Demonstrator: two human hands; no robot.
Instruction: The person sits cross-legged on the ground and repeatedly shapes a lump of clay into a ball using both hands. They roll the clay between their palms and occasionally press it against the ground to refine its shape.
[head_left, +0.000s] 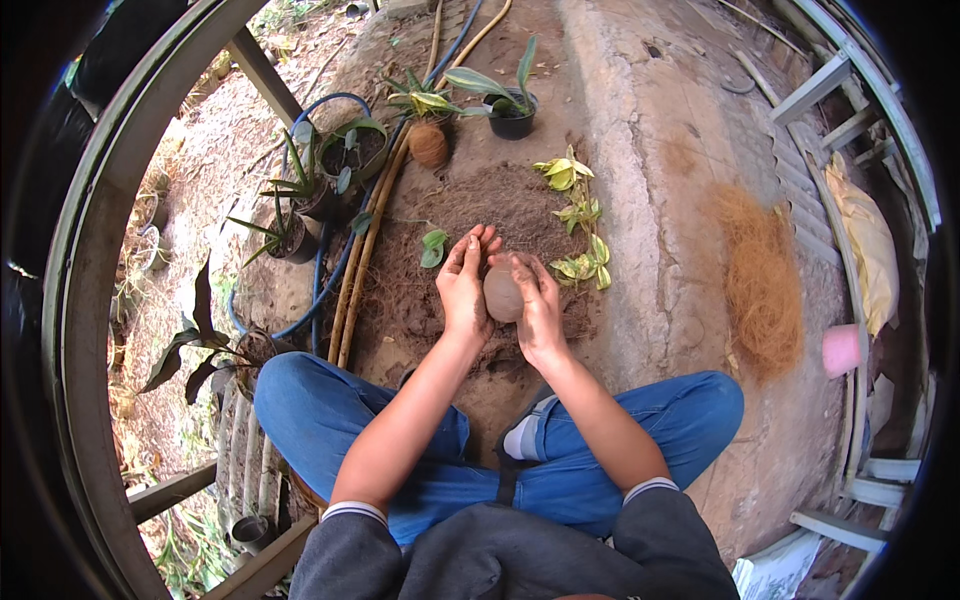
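Note:
A smooth, round brown ball of moist soil or clay (502, 295) sits between my two hands, above a spread of loose dark soil (487, 199). My left hand (463, 291) cups its left side, fingers pointing away from me. Curved over the right side is my right hand (541, 304), with its fingers partly covering the top. Both hands are smeared with soil. A small green leafy cutting (433, 247) lies just left of my left fingertips. Yellow-green variegated cuttings (576, 266) rest along the right edge of the soil.
A fibre-wrapped plant ball (428, 145) and a black pot with a broad-leaved plant (512, 120) stand beyond the soil. Yellowish poles (367, 262) and a blue hose (330, 289) run along the left, beside potted plants (289, 236). Orange-brown fibre (761, 292) and a pink container (841, 350) lie right.

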